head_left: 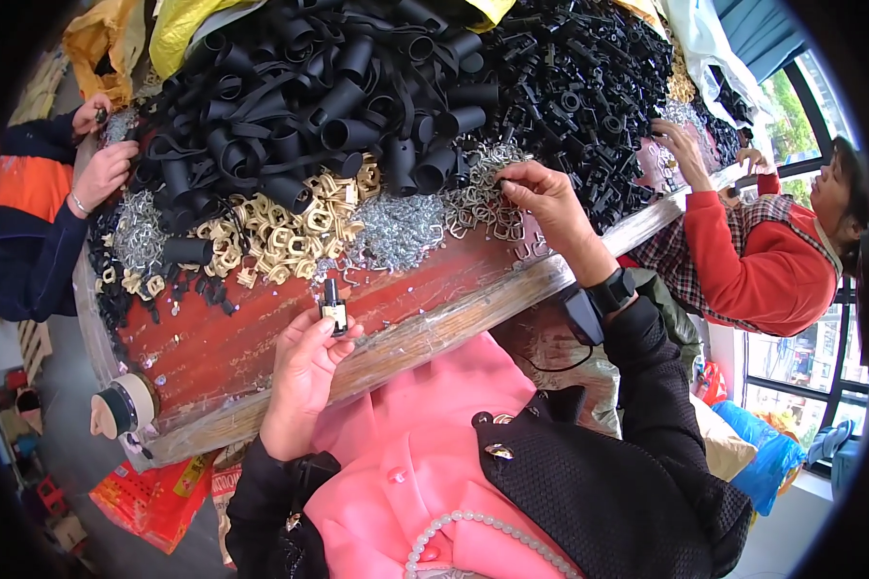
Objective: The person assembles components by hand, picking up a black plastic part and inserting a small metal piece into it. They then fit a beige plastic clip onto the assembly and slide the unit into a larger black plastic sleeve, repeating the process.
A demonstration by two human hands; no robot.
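Note:
Over the near edge of the red tabletop [425, 286], my left hand [304, 362] grips a small black part with a cream band [333, 311], its narrow end pointing up. My right hand [555, 205] reaches to the metal hooks [488, 198], thumb and forefinger pinched on a tiny dark piece I cannot make out. Between my hands lie a heap of small silvery pieces [396, 232] and a heap of cream plastic fittings [290, 227]. Beyond them are piled black tubes with straps [338, 101] and, to the right, small black plastic parts [579, 92].
A wooden rail [454, 323] edges the table in front of me. A co-worker's hands [106, 164] work at the left; another person in red sleeves [743, 251] reaches in from the right. A roll of tape [126, 405] sits at the near left corner.

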